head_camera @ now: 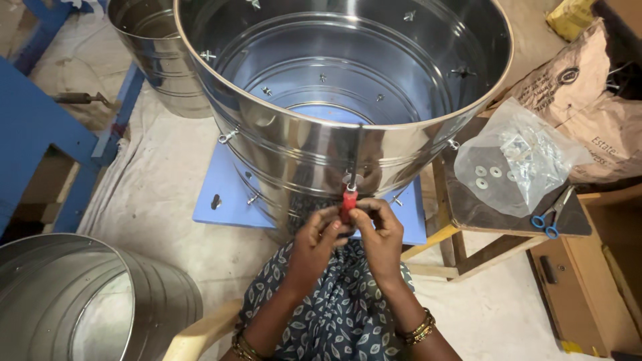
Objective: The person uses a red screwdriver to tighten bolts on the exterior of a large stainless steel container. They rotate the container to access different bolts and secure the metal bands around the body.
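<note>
A big shiny steel drum (294, 144) stands open-topped on a blue board (221, 197) right in front of me. Wing-headed bolts stick out of its wall in rows. Both my hands close around the red handle of a screwdriver (348, 200); its tip presses a washer and bolt on the drum's near wall. My left hand (315, 241) grips the handle from the left. My right hand (381, 237) pinches it from the right. Most of the handle is hidden by my fingers.
A clear plastic bag of bolts and washers (518, 157) lies on a dark stool (481, 207) at the right, with blue-handled scissors (552, 214) beside it. Another steel drum (157, 57) stands behind, a third (80, 301) lies at lower left. Brown sacks (588, 100) sit at right.
</note>
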